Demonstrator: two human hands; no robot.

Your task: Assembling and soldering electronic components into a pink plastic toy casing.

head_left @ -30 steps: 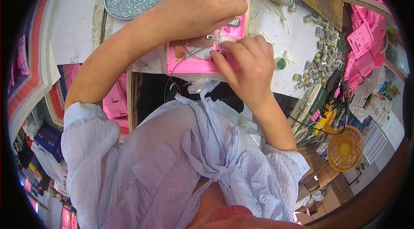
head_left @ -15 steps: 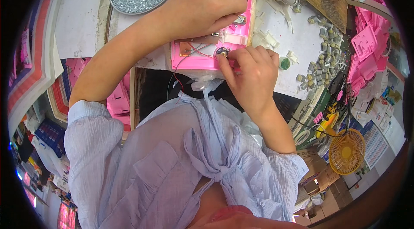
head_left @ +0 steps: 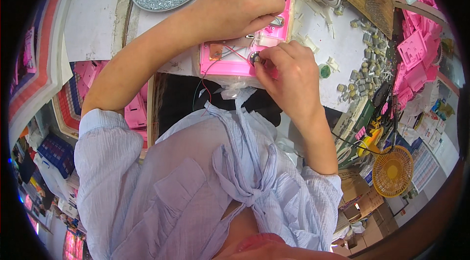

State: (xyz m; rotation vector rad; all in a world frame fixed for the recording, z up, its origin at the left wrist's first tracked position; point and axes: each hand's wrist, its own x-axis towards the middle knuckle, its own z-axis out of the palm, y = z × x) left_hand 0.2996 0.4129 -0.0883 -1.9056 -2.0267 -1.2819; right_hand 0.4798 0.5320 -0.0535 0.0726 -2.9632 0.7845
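Pinching a disc [head_left: 253, 58] in the right hand [head_left: 290, 71], with thumb and fingertips nearly closed, curled the left hand [head_left: 246, 4] beyond it; couldn't tell what that held. Had the case [head_left: 230, 68] beneath both hands.

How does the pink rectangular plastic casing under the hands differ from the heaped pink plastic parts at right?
The casing lies flat; the heaped parts overlap at mixed angles. The casing holds a copper-coloured square piece and red wire; I can't make out either on the heaped parts. Both are pink plastic.
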